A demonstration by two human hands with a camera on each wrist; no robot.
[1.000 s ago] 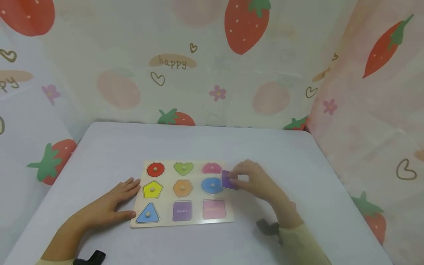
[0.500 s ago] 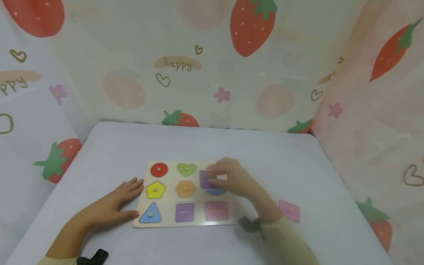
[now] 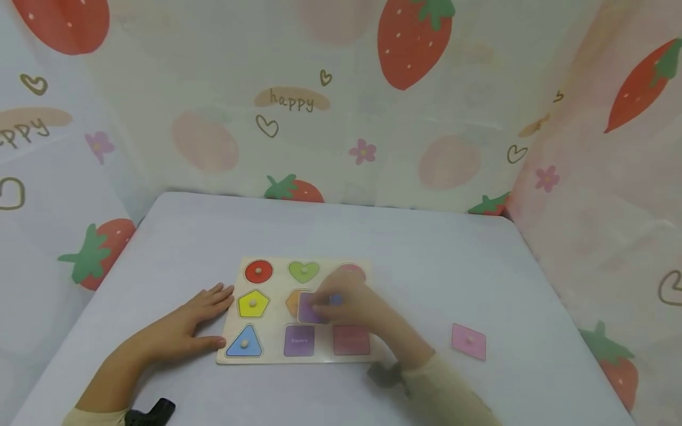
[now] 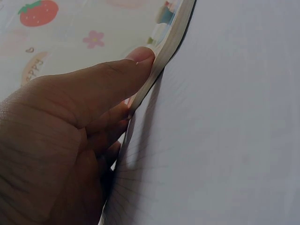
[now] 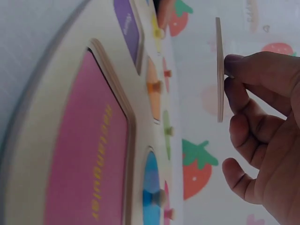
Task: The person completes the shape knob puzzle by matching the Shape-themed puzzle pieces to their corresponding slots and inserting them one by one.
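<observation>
In the head view, a wooden shape puzzle board (image 3: 273, 343) lies on the white table. My left hand (image 3: 186, 322) rests at its left edge, fingers straight, thumb touching the edge. My right hand (image 3: 354, 305) pinches a purple square puzzle piece (image 3: 306, 309) above the board, over the orange hexagon. In the right wrist view that thin piece (image 5: 220, 70) is seen edge-on, apart from the board, at the thumb and index fingertips. Two recesses show without pieces: a purple square recess (image 3: 299, 341) and a pink rectangular recess (image 3: 351, 341). The blue oval is mostly hidden behind my right hand.
A pink piece with a knob (image 3: 469, 341) lies on the table right of the board. Knobbed pieces sit in the other recesses, among them a red circle (image 3: 259, 271), a green heart (image 3: 303, 272), a yellow pentagon (image 3: 253, 303) and a blue triangle (image 3: 245, 342).
My right hand has carried the purple square piece leftward from the board's right side to above its middle, and slightly lower. The loose pink piece has come into sight. My left hand stays in place.
</observation>
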